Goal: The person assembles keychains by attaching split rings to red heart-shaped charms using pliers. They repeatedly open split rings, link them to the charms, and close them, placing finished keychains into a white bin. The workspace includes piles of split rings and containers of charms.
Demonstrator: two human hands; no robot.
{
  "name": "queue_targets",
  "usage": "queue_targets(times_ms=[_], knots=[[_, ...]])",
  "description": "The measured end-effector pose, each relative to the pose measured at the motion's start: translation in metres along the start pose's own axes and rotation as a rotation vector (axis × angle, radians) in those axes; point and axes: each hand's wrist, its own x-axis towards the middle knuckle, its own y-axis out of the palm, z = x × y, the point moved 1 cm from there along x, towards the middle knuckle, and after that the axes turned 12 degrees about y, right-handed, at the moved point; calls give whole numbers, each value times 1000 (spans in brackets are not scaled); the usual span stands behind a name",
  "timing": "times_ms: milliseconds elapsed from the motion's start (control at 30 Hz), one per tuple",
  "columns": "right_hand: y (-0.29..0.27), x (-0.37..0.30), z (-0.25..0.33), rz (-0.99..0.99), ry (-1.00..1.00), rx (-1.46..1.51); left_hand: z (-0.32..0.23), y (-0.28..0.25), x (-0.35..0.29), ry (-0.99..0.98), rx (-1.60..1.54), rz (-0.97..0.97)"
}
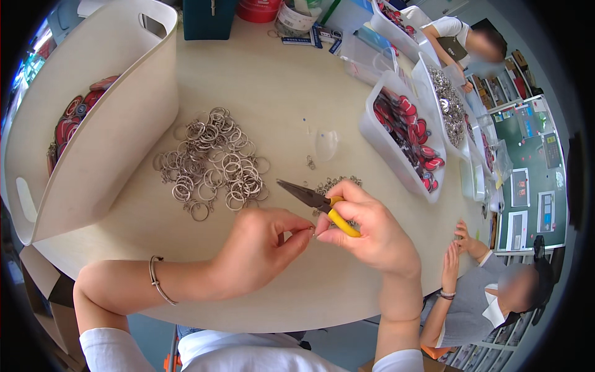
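Needle-nose pliers [319, 203] with yellow handles lie in my right hand [378, 232], their dark jaws pointing up and left. The thumb and a finger of that hand also meet close to my left fingertips. My left hand [263, 245] is closed in a pinch on a tiny metal piece [313, 229], too small to name. Beyond my left hand spreads a pile of key rings [214, 158] with short chains. A small heap of little metal rings [338, 186] sits behind my right hand, which partly covers it.
A tall white bin [118, 124] holding red tags [74, 121] stands at left. On the right are a white tray [403, 167] of red tags and a tray of metal parts [447, 102]. Two other people [496, 297] [458, 40] sit around the table [279, 80].
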Motion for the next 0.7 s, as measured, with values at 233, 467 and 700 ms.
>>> queue_targets(times_ms=[233,467,700], knots=[[4,0,-1,-63,-34,-43,1,1,1,305,258,-5],[3,1,8,-102,-84,-175,1,1,0,481,446,-28],[4,0,9,-181,-106,-213,2,1,1,490,439,-21]])
